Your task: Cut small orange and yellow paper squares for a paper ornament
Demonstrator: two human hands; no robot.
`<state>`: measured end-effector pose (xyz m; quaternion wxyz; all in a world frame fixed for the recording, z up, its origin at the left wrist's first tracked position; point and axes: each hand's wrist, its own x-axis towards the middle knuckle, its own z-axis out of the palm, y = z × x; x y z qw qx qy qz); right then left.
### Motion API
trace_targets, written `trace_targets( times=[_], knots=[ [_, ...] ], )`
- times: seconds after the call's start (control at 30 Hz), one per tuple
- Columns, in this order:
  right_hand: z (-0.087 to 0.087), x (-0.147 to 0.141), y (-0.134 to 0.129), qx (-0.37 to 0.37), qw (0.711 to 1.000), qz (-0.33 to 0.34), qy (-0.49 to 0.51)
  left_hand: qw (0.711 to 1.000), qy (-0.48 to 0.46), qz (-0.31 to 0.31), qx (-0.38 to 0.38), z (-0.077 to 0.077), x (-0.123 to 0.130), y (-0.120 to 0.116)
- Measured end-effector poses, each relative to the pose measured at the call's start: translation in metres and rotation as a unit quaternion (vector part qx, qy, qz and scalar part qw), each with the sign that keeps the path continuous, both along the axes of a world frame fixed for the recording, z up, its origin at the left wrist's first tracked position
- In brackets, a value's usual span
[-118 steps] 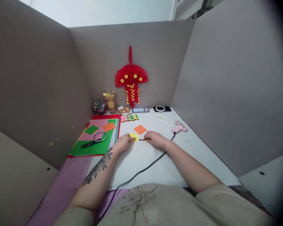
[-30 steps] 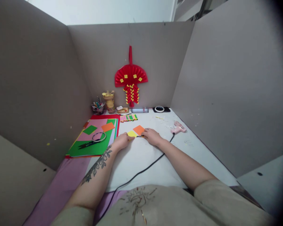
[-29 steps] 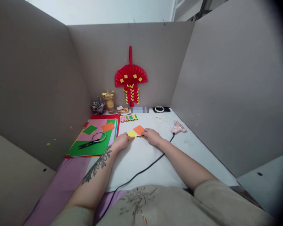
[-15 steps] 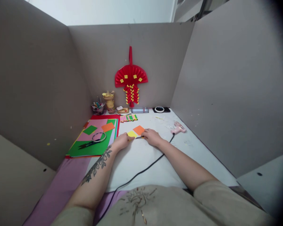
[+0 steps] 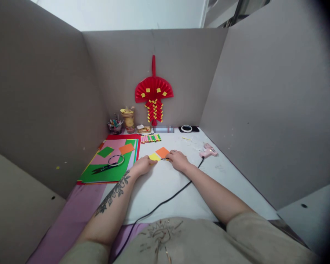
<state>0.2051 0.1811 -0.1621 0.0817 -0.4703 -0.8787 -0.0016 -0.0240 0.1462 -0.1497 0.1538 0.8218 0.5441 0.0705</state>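
Observation:
Low over the white tabletop, my left hand (image 5: 143,166) pinches the near-left edge of a small yellow paper piece (image 5: 154,157). My right hand (image 5: 178,160) is closed around a slim dark stick-like tool (image 5: 164,159), too small to name surely. Its tip points left toward the yellow paper's near corner; whether it touches is unclear. Just behind, an orange paper square (image 5: 162,151) lies partly beside the right fingertips. Beyond both hands sits a row of small pink, green and yellow paper rolls (image 5: 150,138).
Coloured sheets (image 5: 118,175) at left carry scissors (image 5: 101,168) and a tape roll (image 5: 116,160). A pink glue gun (image 5: 209,151) stands right, its black cord (image 5: 165,201) crossing the table. A red paper fan ornament (image 5: 154,91) hangs behind. Grey partitions (image 5: 250,91) enclose the table.
The slim tool's tip has shifted slightly, and a little more of the yellow paper shows. Both hands stay almost in place; the whole view has moved a little.

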Motion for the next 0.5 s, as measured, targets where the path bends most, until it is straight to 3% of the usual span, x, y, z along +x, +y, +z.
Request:
trace_targets(
  times=[0.5],
  knots=[
    [0.0022,-0.0041,-0.0055,0.002,0.999,0.032,0.002,1.0,0.0,0.003,0.002,0.005,0.0026,-0.0012]
  ],
)
